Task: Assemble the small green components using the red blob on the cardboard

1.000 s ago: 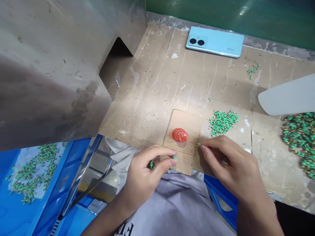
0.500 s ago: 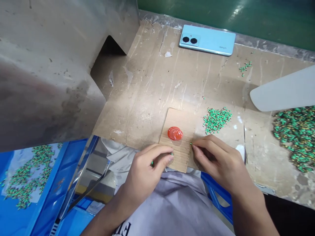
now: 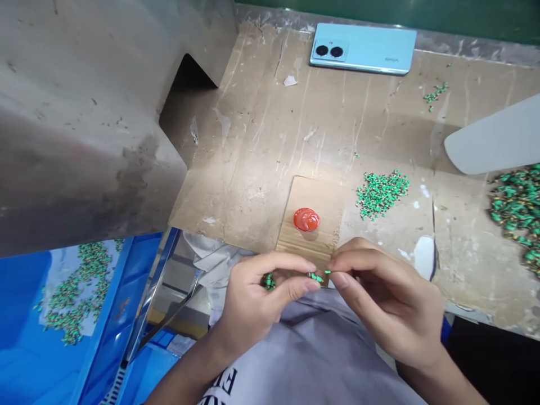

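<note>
My left hand (image 3: 265,298) is curled around several small green parts (image 3: 269,280), some in its palm. More green pieces (image 3: 315,277) show between its thumb and index finger. Close beside those fingertips, my right hand (image 3: 388,298) pinches one tiny green part (image 3: 327,272) between thumb and index finger. Both hands are above the near end of a cardboard piece (image 3: 291,239). On that cardboard sits a small round dish of glossy red-orange material (image 3: 306,219). A loose pile of green parts (image 3: 382,193) lies to the right of the cardboard.
A light blue phone (image 3: 363,49) lies at the table's back edge. At the right are a white rounded object (image 3: 493,138) and a larger heap of parts (image 3: 517,208). A metal housing (image 3: 84,129) stands at left, above a blue tray (image 3: 25,315) with more green parts.
My right hand has moved toward my left, bringing its green part near the left fingertips. More green pieces now show in my left hand. The camera view has shifted slightly.
</note>
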Available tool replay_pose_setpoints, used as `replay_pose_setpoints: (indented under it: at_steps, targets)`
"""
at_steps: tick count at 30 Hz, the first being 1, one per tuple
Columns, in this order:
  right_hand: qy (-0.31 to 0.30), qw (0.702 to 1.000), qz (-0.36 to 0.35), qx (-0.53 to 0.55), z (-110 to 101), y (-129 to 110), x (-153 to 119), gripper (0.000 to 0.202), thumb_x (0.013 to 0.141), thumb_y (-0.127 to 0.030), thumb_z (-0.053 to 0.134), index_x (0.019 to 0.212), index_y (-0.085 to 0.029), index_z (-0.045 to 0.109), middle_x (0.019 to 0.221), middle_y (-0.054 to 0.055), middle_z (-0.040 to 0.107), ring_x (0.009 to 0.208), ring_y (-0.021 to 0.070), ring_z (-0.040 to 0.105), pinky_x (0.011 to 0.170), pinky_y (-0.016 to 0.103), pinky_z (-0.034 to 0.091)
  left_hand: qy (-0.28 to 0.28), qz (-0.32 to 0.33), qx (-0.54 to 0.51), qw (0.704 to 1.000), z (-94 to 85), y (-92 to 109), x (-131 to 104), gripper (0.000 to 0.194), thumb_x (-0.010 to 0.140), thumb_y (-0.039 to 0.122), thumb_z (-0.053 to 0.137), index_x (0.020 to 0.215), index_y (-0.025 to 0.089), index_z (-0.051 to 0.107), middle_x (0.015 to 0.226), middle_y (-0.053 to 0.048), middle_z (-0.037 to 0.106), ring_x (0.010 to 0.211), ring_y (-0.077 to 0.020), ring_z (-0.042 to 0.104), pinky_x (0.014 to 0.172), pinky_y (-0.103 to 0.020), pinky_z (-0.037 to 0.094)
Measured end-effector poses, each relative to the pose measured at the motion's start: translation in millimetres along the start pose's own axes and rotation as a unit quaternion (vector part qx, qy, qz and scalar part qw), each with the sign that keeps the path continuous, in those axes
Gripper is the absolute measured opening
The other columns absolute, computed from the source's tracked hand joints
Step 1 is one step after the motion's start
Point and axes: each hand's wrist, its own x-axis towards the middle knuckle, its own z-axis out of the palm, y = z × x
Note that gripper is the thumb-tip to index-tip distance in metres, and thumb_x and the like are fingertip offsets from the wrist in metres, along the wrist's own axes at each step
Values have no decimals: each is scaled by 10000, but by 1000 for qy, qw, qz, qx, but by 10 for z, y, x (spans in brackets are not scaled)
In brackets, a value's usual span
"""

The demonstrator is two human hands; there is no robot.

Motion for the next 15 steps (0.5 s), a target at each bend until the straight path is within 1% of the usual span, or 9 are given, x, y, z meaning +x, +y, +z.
replay_pose_setpoints:
  at_steps: [3, 5, 9, 12, 15]
  targets:
    - [-16, 1000, 4, 9, 25, 9, 27, 148, 1080, -114, 698, 1087, -258, 731, 830, 4, 686, 641, 150, 642, 518, 277, 474, -1, -11, 21, 1000, 5, -3, -5, 91, 824, 242, 1007, 811, 239, 917, 571, 31, 752, 361, -77, 449, 361, -230, 337]
    - [-30, 999, 4, 11, 15, 15, 34, 135, 1093, -126, 688, 1078, -256, 723, 839, 12, 694, 655, 152, 653, 516, 270, 474, 0, -5, 37, 999, 4, -6, -9, 133, 830, 316, 1029, 809, 244, 919, 538, 35, 719, 363, -82, 444, 367, -237, 348]
    - [-48, 999, 12, 9, -17, 7, 37, 144, 1099, -122, 677, 1066, -254, 724, 860, 21, 718, 685, 154, 670, 545, 261, 501, 3, 9, 49, 999, 6, -12, -16, 204, 838, 413, 1039, 805, 250, 922, 543, 30, 719, 380, -90, 471, 395, -244, 403]
    - [-56, 998, 16, 13, -32, 4, 46, 152, 1090, -114, 682, 1055, -252, 734, 862, 13, 726, 714, 151, 680, 602, 253, 544, 2, 14, 59, 998, 12, -19, -13, 211, 845, 433, 1035, 816, 252, 930, 547, 23, 729, 401, -105, 516, 423, -248, 448]
    - [-62, 998, 14, 22, -38, 9, 56, 153, 1089, -110, 686, 1063, -249, 743, 864, 12, 732, 732, 154, 692, 630, 259, 562, 1, 25, 58, 998, 16, -24, -7, 188, 844, 407, 1040, 828, 250, 937, 597, 14, 780, 387, -90, 503, 414, -239, 442]
